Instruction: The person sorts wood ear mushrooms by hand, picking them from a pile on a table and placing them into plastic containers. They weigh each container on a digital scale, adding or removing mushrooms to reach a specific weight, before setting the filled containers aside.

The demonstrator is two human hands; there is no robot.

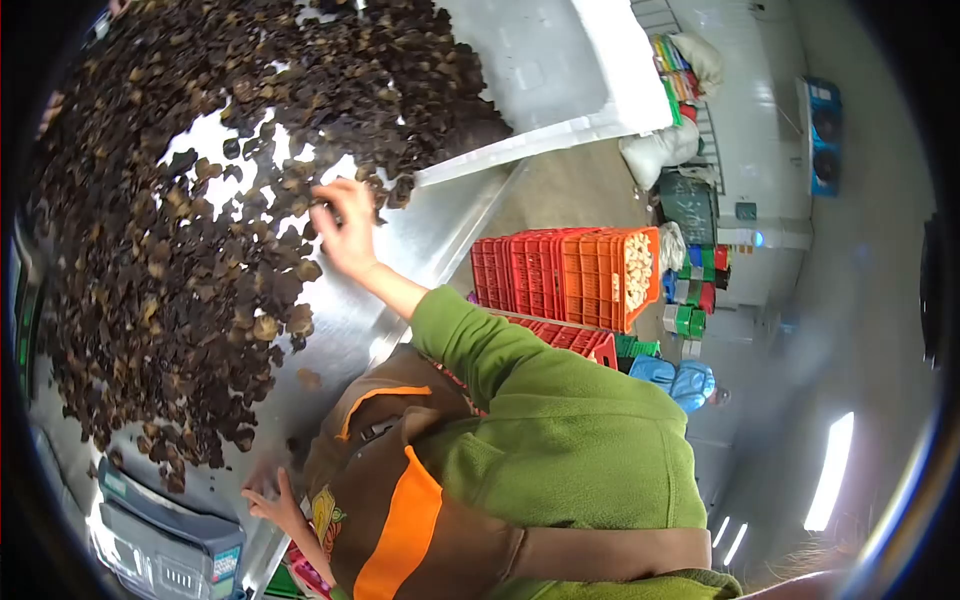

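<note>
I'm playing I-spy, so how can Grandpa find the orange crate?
Start at the silver metal table bearing dark brown curled pieces. Look right in the picture, above the green fleece sleeve, to slotted red plastic crates. At their right end, the orange plastic crate stands out by its colour and pale chunks in its opening.

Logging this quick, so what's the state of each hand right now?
Left hand: open, no held object visible, near the gray device.
Right hand: partly curled at the dark pieces; whether it holds any cannot be told.
</note>
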